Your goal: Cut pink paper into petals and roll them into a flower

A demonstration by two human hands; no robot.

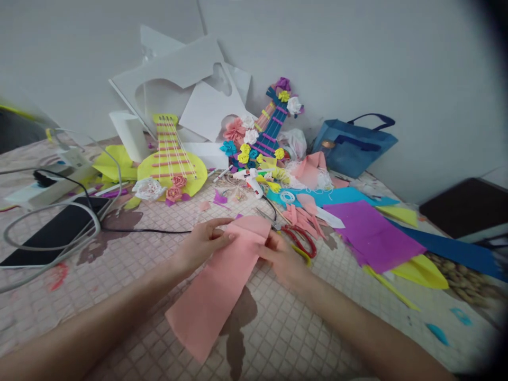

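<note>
Both hands grip a long strip of pink crepe paper (218, 291) near its far end, which is folded over or curls away from me. My left hand (208, 241) pinches the strip's left edge between thumb and fingers. On the right edge, my right hand (281, 256) holds it the same way, its fingertips partly behind the paper. The near end of the strip slants down toward me over the table. Just beyond my right hand lie red-handled scissors (299, 241) and cut pink paper strips (304, 219).
Behind stand a yellow paper guitar (172, 164) and a blue one (273, 127) with paper flowers. A white glue gun (250, 179) lies mid-table. Purple paper (377, 233) is at right, below a blue bag (353, 148). A phone (55, 233) and cables lie left.
</note>
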